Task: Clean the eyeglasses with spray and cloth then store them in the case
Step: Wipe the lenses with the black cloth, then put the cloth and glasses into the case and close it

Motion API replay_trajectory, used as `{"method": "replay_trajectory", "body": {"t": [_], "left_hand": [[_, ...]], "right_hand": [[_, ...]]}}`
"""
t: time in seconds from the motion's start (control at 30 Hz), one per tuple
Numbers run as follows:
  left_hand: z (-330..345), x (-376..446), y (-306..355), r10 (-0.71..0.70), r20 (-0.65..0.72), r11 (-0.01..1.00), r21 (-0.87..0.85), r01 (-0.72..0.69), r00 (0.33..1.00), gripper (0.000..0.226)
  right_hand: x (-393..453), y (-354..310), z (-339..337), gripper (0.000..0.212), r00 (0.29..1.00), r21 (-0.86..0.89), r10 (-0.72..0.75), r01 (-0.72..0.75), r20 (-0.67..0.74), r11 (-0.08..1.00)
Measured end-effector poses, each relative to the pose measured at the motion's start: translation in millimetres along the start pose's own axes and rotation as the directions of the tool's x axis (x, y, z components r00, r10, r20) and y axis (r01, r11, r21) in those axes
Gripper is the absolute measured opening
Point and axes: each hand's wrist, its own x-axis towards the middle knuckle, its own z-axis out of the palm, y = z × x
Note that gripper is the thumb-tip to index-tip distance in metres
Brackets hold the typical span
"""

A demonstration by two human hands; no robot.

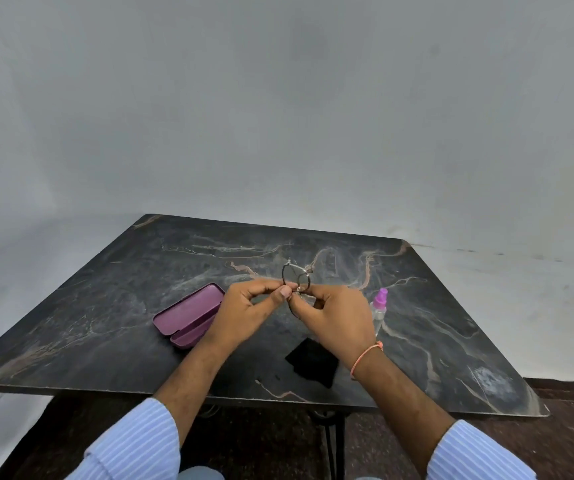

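Eyeglasses [296,277] are held above the dark marble table [105,306], pinched between both hands: the left hand [244,313] grips the frame with thumb and fingertips, and the right hand [336,317] closes on it from the other side. An open purple case [188,315] lies just left of the left hand. A spray bottle [379,308] stands just beyond the right hand. A black cloth [313,363] lies beneath the right wrist.

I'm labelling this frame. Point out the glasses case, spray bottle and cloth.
glasses case [188,315]: head view, open lid's inside.
spray bottle [380,298]: head view, purple cap.
cloth [313,363]: head view, black middle.
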Motion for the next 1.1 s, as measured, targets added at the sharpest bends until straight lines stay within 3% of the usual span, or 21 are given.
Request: {"method": "replay_trajectory", "body": {"t": [0.13,0.3,0.37,0.47,0.57,0.7,0.9,1.1], "left_hand": [[-2.8,17.8,11.6,0.025,0.074,0.982,0.187,-0.039,0.997,0.019],[-2.7,39.3,21.7,-0.039,0.115,0.967,0.253,0.009,0.993,0.013],[-1.3,47.1,22.0,-0.084,0.127,0.950,0.310,0.040,0.988,0.014],[-0.2,57.9,16.0,-0.203,0.186,0.877,0.472,0.094,0.961,0.014],[3.9,63.0,10.4,-0.279,0.307,0.692,0.722,-0.031,0.910,0.019],[15.8,58.1,-1.8,-0.333,0.374,0.514,0.842,-0.166,0.866,0.026],[16.9,51.5,-9.0,-0.320,0.374,0.547,0.823,-0.153,0.870,0.024],[15.7,46.5,-9.6,-0.364,0.324,0.546,0.834,-0.082,0.873,0.045]], "right_hand": [[0.6,7.9,-6.7,0.031,0.995,0.261,0.082,-0.095,0.062,0.961],[-6.1,25.9,-8.4,0.039,0.977,0.314,0.134,-0.182,0.168,0.932],[-16.2,36.6,-8.3,0.037,0.971,0.268,0.111,-0.167,0.212,0.949],[-34.3,49.1,-9.6,0.045,0.959,0.064,0.033,-0.053,0.280,0.997],[-52.1,57.3,-8.2,0.056,0.944,-0.057,-0.053,0.076,0.327,0.995],[-67.2,67.5,-6.1,0.062,0.936,-0.065,-0.060,0.088,0.346,0.994],[-71.4,68.4,-7.7,0.039,0.942,-0.098,-0.049,0.086,0.331,0.992],[-75.1,65.0,-8.7,0.025,0.963,-0.105,-0.015,0.044,0.268,0.994]]}}
